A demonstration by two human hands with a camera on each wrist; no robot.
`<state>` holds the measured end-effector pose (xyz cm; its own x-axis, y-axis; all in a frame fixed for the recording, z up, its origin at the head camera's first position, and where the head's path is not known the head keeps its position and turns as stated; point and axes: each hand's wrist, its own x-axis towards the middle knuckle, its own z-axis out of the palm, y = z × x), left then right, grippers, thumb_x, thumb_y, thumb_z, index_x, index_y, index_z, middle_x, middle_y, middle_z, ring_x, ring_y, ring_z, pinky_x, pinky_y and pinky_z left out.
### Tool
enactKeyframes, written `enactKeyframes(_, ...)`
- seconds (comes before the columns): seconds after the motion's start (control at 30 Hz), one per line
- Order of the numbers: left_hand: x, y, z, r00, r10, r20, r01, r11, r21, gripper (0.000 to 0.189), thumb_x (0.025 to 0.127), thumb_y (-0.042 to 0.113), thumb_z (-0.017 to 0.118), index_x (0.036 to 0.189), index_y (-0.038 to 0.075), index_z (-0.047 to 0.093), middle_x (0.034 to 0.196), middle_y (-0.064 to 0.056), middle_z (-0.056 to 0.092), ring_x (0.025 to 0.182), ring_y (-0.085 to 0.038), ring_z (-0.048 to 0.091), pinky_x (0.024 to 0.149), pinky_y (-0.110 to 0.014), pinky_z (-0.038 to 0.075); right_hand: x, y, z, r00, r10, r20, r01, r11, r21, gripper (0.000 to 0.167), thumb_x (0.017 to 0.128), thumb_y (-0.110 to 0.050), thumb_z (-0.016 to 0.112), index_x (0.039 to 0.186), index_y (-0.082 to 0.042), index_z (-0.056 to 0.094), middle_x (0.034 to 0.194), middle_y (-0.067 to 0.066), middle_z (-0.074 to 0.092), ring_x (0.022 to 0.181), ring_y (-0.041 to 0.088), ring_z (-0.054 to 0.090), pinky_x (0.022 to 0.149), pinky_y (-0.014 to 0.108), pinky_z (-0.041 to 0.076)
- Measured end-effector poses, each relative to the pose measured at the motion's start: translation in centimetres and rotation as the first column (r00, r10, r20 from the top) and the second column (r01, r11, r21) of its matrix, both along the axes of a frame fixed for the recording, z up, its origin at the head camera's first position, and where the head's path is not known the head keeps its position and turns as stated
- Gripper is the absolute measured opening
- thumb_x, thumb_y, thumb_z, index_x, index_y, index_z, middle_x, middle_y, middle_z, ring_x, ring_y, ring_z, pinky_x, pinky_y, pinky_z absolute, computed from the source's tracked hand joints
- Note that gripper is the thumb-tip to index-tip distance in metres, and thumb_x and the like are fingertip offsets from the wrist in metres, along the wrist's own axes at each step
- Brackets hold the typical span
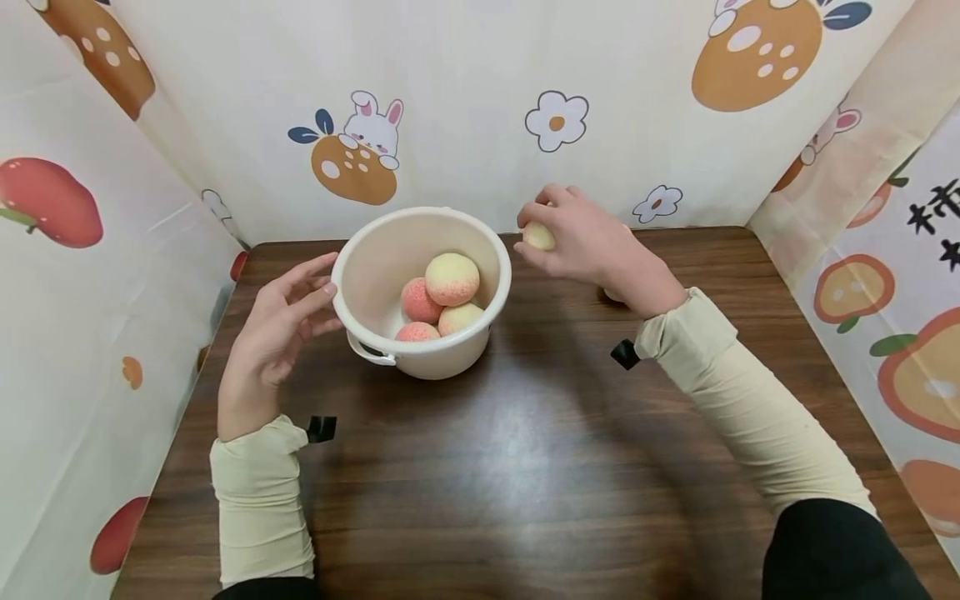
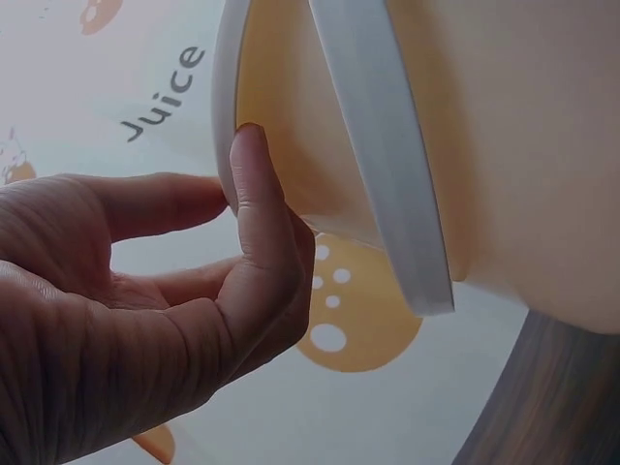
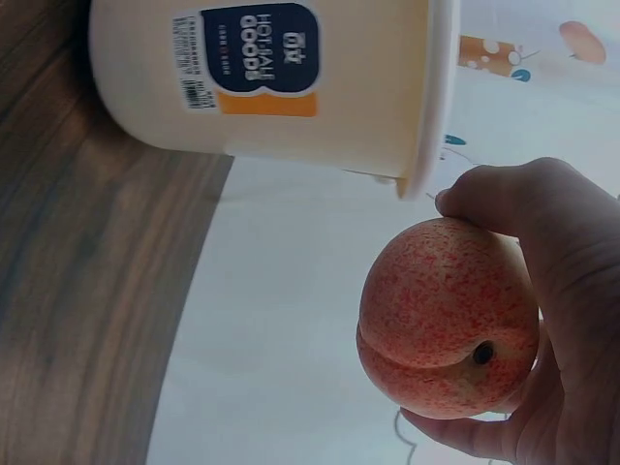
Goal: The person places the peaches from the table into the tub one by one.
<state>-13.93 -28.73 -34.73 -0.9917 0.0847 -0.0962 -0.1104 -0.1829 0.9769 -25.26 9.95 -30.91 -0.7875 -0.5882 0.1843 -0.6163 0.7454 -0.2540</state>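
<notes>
My left hand (image 1: pixel 281 321) grips the rim of a cream bucket (image 1: pixel 442 362) at its left side, a fingertip lying under the rim in the left wrist view. Inside the bucket sit several peaches (image 1: pixel 452 280), yellow and red. Right of the bucket, my right hand (image 1: pixel 581 237) holds another peach (image 3: pixel 446 320) between thumb and fingers. The right wrist view has that peach's red side with its stem hole toward the camera, close to the bucket rim (image 3: pixel 436 97). The bucket's white handle (image 1: pixel 370 352) hangs down at the front left.
Part of a pale rounded thing (image 1: pixel 613 294) shows on the dark wooden table (image 1: pixel 517 467) under my right wrist, mostly hidden by the arm. A printed curtain (image 1: pixel 465 100) with fruit and rabbits hangs along the back and both sides.
</notes>
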Motion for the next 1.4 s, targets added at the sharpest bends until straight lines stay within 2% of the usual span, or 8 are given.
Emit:
enactKeyframes(0.33, 0.0, 0.0, 0.1, 1.000, -0.002, 0.013, 0.002, 1.000, -0.019, 0.054, 0.102, 0.011, 0.067, 0.153, 0.005, 0.049, 0.113, -0.006, 0.064, 0.089, -0.012, 0.073, 0.073, -0.027, 0.066, 0.2, -0.9, 1.8, 0.997, 0.062, -0.048, -0.064, 0.997, -0.051, 0.029, 0.098, -0.043, 0.067, 0.115, -0.020, 0.069, 0.121, 0.010, 0.058, 0.105, 0.034, 0.053, 0.088, 0.045, 0.050)
enactKeyframes(0.5, -0.1, 0.0, 0.3, 1.000, -0.001, 0.008, 0.001, 0.999, -0.034, 0.055, 0.101, 0.011, 0.068, 0.153, 0.005, 0.049, 0.112, -0.006, 0.063, 0.088, -0.011, 0.072, 0.073, -0.026, 0.066, 0.4, -1.6, 2.5, 0.993, 0.093, -0.073, -0.098, 0.993, -0.070, 0.028, 0.098, -0.042, 0.068, 0.115, -0.020, 0.070, 0.120, 0.010, 0.059, 0.104, 0.032, 0.052, 0.088, 0.042, 0.049)
enactKeyframes(0.73, -0.2, 0.6, 0.4, 0.999, 0.024, 0.025, -0.020, 0.991, -0.132, 0.063, 0.098, 0.013, 0.074, 0.155, 0.008, 0.048, 0.118, -0.007, 0.055, 0.090, -0.009, 0.070, 0.073, -0.022, 0.065, 0.7, -2.6, 3.0, 0.987, 0.125, -0.098, -0.131, 0.990, -0.055, 0.029, 0.097, -0.041, 0.067, 0.115, -0.019, 0.071, 0.121, 0.010, 0.060, 0.103, 0.033, 0.053, 0.085, 0.043, 0.049)
enactKeyframes(1.0, 0.1, 0.6, 0.4, 0.999, 0.041, 0.035, -0.034, 0.983, -0.178, 0.067, 0.097, 0.011, 0.075, 0.157, 0.009, 0.044, 0.122, -0.009, 0.052, 0.089, -0.011, 0.069, 0.073, -0.021, 0.064, 1.8, -5.0, 3.5, 0.978, 0.196, -0.070, -0.200, 0.978, -0.052, 0.030, 0.097, -0.039, 0.066, 0.119, -0.020, 0.071, 0.123, 0.009, 0.061, 0.109, 0.031, 0.056, 0.089, 0.041, 0.051)
enactKeyframes(1.23, 0.2, 0.8, 0.3, 0.998, 0.049, 0.035, -0.041, 0.980, -0.194, 0.067, 0.097, 0.012, 0.075, 0.157, 0.010, 0.044, 0.123, -0.009, 0.053, 0.089, -0.008, 0.070, 0.073, -0.021, 0.064, 3.0, -6.8, 2.6, 0.966, 0.256, -0.035, -0.257, 0.965, -0.058, 0.029, 0.096, -0.037, 0.065, 0.118, -0.020, 0.071, 0.123, 0.008, 0.061, 0.108, 0.029, 0.056, 0.085, 0.039, 0.052)
enactKeyframes(1.4, 0.1, 1.1, 0.3, 0.998, 0.057, 0.025, -0.052, 0.980, -0.194, 0.065, 0.097, 0.011, 0.074, 0.156, 0.010, 0.045, 0.123, -0.009, 0.052, 0.089, -0.009, 0.071, 0.073, -0.020, 0.064, 3.4, -7.4, 2.2, 0.962, 0.272, 0.015, -0.271, 0.961, -0.049, 0.030, 0.096, -0.038, 0.064, 0.120, -0.021, 0.070, 0.123, 0.005, 0.060, 0.109, 0.028, 0.055, 0.086, 0.038, 0.052)
